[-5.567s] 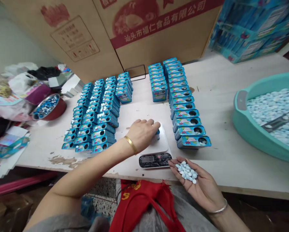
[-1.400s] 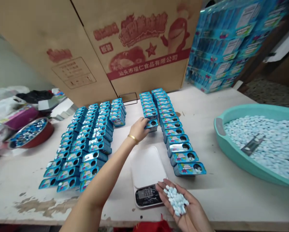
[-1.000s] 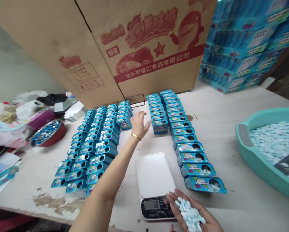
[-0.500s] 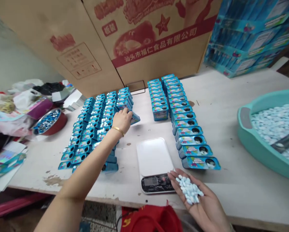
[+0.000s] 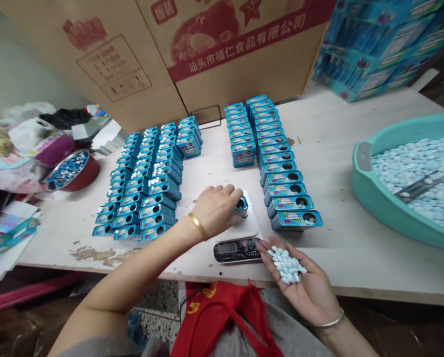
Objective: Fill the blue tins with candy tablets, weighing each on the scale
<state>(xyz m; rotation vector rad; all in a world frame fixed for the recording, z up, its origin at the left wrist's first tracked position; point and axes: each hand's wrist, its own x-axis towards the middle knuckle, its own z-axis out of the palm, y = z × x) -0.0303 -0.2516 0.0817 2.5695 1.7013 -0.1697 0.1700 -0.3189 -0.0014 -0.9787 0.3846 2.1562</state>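
Note:
My left hand is closed round a small blue candy tin, over the white plate of a kitchen scale. Fingers cover most of the tin; whether it rests on the plate I cannot tell. Palm up beside the scale's black panel, my right hand cups a heap of pale blue candies. Rows of similar tins with round holes in their tops stand to the left, several with candies showing at the holes. More tins stand in two rows to the right.
A turquoise basin of pale candies, with a dark scoop-like tool in it, sits at the right. Behind stand a large cardboard box and stacked blue packs. A red bowl and bags lie left.
My left hand has brought the tin from the left rows rightward to the scale. My right hand still holds the candies near the scale. The view has tilted downward.

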